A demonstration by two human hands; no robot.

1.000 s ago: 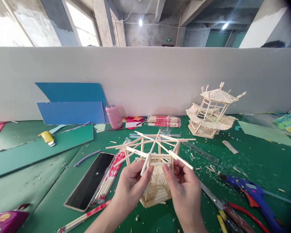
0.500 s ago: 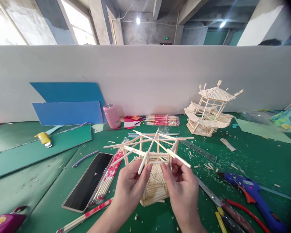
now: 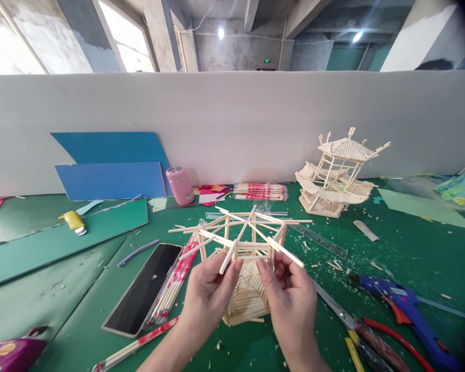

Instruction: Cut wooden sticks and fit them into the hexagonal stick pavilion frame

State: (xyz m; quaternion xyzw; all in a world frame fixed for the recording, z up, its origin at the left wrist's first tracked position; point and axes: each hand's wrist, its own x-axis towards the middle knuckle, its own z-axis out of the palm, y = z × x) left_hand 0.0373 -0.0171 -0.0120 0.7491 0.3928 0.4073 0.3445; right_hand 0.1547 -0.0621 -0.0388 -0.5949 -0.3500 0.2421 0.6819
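A half-open pavilion model (image 3: 250, 306) made of pale wooden sticks stands in front of me, with a floor of laid sticks, upright posts and long crossed sticks on top. My left hand (image 3: 209, 289) is closed at its near left post. My right hand (image 3: 292, 292) is closed at the near right post. Between my two thumbs a short pale stick (image 3: 251, 257) lies level across the posts, its ends at my fingertips. The curled fingers behind the thumbs are partly hidden by the sticks.
A taller stick pavilion (image 3: 339, 197) stands at the back right. Right of my hands lie scissors (image 3: 339, 310), a blue glue gun (image 3: 406, 305) and a ruler (image 3: 321, 241). On the left are a phone (image 3: 145, 289), packed sticks (image 3: 178, 281) and a yellow cutter (image 3: 73, 222). A pink cup (image 3: 180, 186) stands behind.
Both hands keep their hold at the near posts, almost still. The whole view has shifted very slightly; nothing was taken up or let go.
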